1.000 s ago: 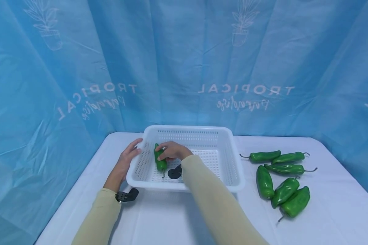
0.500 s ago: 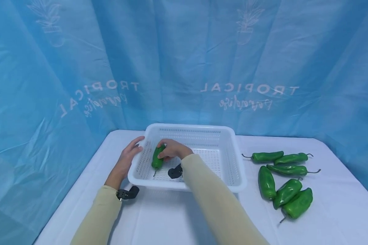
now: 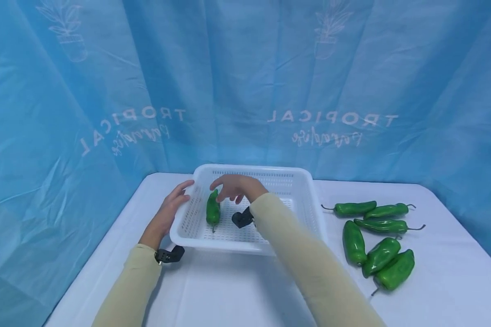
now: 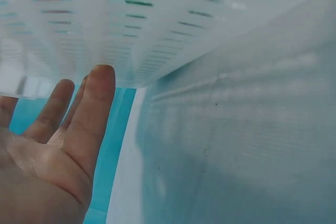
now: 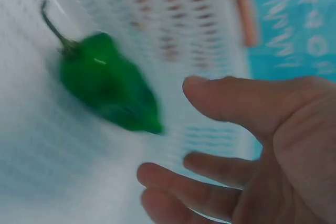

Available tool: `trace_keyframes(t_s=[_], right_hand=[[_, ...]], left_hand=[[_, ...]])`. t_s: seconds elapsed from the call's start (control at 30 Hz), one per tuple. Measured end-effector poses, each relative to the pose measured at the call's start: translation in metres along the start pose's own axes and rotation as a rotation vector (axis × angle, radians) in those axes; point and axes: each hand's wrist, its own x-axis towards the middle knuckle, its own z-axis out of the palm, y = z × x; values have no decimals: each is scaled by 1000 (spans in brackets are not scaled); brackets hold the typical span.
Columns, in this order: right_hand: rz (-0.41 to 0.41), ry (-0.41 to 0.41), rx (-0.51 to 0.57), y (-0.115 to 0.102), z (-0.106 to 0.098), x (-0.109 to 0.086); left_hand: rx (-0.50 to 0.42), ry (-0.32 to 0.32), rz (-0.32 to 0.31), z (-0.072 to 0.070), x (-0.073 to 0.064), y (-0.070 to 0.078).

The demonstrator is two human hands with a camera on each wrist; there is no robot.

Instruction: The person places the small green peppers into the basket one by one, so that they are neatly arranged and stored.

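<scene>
Plainly, the green pepper (image 3: 213,211) lies in the white basket (image 3: 229,247), along its left edge — just beside it I see the right hand (image 3: 236,185), fingers parted, gripping nothing; the left hand (image 3: 169,210) spreads against that edge, probably for steadiness.

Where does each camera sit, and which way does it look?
Head: on the head, looking forward and down at the white basket; left hand, right hand and sleeves show.
Left wrist: on that wrist, looking at the basket's outside; the left hand shows.
Right wrist: on that wrist, looking into the basket; the right hand and some of the left show.
Shared: head and right wrist both show the green pepper inside the basket.
</scene>
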Motion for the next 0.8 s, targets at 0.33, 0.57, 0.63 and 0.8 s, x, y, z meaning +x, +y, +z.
trace_keyframes(t_s=[0.33, 0.57, 0.63, 0.8], right_hand=[[-266, 152, -540, 19, -24, -99], [-229, 430, -567, 77, -8, -188], [-190, 474, -542, 99, -6, -210], [-107, 482, -459, 161, -6, -253]], left_hand=[[19, 36, -5, 2, -5, -2], [13, 41, -23, 0, -11, -1], [13, 50, -16, 0, -11, 0], [10, 35, 2, 5, -8, 0]])
